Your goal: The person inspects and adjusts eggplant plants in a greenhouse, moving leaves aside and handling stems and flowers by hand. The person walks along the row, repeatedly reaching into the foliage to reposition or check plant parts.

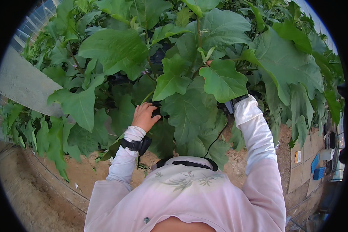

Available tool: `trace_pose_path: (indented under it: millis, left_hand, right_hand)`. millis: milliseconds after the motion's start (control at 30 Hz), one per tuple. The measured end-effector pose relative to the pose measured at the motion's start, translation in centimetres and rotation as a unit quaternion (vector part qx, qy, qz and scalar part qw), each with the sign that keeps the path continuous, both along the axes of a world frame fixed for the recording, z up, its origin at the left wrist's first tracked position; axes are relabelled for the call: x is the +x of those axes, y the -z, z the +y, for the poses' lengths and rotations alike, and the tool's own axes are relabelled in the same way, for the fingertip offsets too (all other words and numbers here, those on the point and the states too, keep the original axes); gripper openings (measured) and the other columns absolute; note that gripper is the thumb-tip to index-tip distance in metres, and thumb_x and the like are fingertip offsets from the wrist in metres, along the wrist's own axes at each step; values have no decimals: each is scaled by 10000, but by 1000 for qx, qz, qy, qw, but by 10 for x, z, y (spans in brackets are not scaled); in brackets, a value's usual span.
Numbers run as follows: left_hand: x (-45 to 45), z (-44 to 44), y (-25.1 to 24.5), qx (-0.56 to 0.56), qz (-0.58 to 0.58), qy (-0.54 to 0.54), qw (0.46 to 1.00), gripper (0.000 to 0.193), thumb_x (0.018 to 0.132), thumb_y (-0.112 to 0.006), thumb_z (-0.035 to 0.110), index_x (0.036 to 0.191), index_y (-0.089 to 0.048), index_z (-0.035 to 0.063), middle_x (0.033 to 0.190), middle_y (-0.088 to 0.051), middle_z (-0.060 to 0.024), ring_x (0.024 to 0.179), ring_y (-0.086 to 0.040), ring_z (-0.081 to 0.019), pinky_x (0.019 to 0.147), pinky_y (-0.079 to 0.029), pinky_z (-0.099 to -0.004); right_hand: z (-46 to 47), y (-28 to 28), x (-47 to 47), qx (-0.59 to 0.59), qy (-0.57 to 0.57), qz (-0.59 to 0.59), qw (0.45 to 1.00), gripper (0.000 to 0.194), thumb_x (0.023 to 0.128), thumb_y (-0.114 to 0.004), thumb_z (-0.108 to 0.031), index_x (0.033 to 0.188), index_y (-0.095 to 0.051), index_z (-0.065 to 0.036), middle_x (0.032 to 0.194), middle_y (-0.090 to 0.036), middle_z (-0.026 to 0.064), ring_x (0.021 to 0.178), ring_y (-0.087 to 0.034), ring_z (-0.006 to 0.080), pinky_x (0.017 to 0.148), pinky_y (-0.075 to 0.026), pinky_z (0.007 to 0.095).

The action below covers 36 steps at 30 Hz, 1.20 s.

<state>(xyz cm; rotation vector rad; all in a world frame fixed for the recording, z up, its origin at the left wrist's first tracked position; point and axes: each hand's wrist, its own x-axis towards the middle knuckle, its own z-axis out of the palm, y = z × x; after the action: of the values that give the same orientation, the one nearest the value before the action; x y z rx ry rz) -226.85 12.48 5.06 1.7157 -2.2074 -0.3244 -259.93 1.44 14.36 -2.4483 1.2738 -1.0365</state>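
Observation:
Large eggplant plants with broad leaves fill the view before me. My left hand rests back-up among the foliage, thumb apart from the fingers. Its fingertips are beside a green leaf stalk, and nothing shows in its grip. A lobed leaf covers most of my right hand; only what looks like a fingertip shows beside a stem with young leaves. What that hand holds is hidden. A dark device sits at my right wrist, and a black strapped device is on my left wrist.
A black cable runs from near my right wrist towards my waist. A pale flat panel slants in at left. Bare soil lies below left. Paving tiles, blue items and a whitish container are at right.

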Motion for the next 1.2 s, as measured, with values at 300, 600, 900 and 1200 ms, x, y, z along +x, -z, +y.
trace_pose_path:
  millis: [300,600,900,1200]
  left_hand:
    - [-133,-1,-60,51,199,0,979,269,805,-661,207,985,-610,13,1012,-619,-158,997,-555,-350,866,-440,-440]
    - [-155,-57,35,252,-102,-47,961,673,840,-623,457,1398,-392,159,1381,-407,-206,1106,-576,-383,879,-494,-485]
    - [-63,-51,73,330,-179,-136,917,650,815,-653,424,1349,-453,111,1408,-398,-168,1168,-535,-390,963,-462,-462]
    - [-158,-88,-21,-33,191,56,979,597,854,-608,278,1371,-402,65,1272,-513,-223,1164,-499,-387,981,-422,-406]
  right_hand:
    - [-45,39,-23,-106,-66,-58,991,253,887,-621,-241,1016,-608,-23,973,-636,63,834,-607,184,692,-511,354]
    - [-89,75,-23,247,-129,-350,894,179,907,-604,-170,1020,-582,-34,947,-630,93,803,-601,181,702,-505,353]
    - [-83,74,-23,311,-165,-403,845,154,927,-592,-141,1035,-566,-34,918,-620,100,777,-588,163,718,-505,333]
    - [-84,65,-39,329,-226,-306,864,220,933,-569,-163,1100,-535,-23,1024,-604,111,856,-593,214,792,-492,360]
